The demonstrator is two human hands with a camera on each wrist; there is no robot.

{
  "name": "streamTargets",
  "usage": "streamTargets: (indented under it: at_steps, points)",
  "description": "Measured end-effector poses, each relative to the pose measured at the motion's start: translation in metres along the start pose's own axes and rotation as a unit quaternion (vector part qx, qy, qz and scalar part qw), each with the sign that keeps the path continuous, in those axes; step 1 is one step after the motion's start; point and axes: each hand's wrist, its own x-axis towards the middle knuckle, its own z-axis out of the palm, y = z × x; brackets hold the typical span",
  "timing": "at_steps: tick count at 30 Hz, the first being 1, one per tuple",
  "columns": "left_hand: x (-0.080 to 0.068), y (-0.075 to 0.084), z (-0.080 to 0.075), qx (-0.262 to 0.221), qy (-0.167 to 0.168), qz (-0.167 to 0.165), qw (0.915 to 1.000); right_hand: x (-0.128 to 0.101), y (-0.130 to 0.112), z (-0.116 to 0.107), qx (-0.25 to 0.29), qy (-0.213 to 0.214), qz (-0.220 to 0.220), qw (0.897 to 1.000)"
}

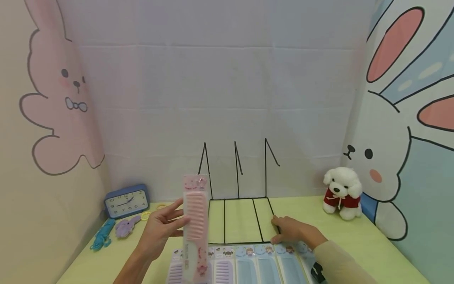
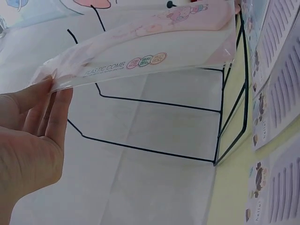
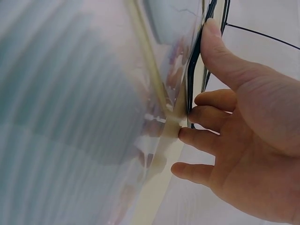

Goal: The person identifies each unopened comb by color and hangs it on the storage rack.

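A pink comb in a clear plastic package (image 1: 196, 228) stands upright in my left hand (image 1: 161, 227). In the left wrist view, the thumb and fingers of that hand pinch the package (image 2: 154, 47) near one end. A black wire rack (image 1: 238, 198) with three upright hooks stands on the table behind it. My right hand (image 1: 296, 229) holds the rack's front right corner. The right wrist view shows the thumb and fingers about the black wire (image 3: 191, 70). Packaged lilac combs (image 1: 224, 272) and blue combs (image 1: 267, 272) lie in a row before the rack.
At the left are a blue clock (image 1: 127, 201), a purple toy (image 1: 125, 227), a teal cord bundle (image 1: 103, 235) and yellow rings (image 1: 145, 215). A white plush dog (image 1: 342, 193) sits at the right. A small black object (image 1: 317, 272) lies by the right sleeve.
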Motion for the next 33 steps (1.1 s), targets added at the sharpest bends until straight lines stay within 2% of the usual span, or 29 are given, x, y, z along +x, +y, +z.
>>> streamTargets:
  at_steps: [6,19,29,33]
  points:
    - [0.004,-0.004,0.004,0.004,0.011,-0.013,0.9999,0.000,0.000,0.002,0.000,0.004,0.000,1.000]
    - [0.010,-0.005,0.004,0.014,0.008,0.001,0.9999,-0.001,0.000,-0.001,0.003,0.008,0.004,1.000]
    - [0.016,-0.011,0.004,0.016,0.023,-0.027,0.9992,0.000,0.001,-0.001,0.001,0.008,0.009,1.000]
    - [0.023,-0.013,0.004,0.024,0.039,-0.039,0.9982,0.001,0.003,0.000,-0.001,0.011,0.011,1.000]
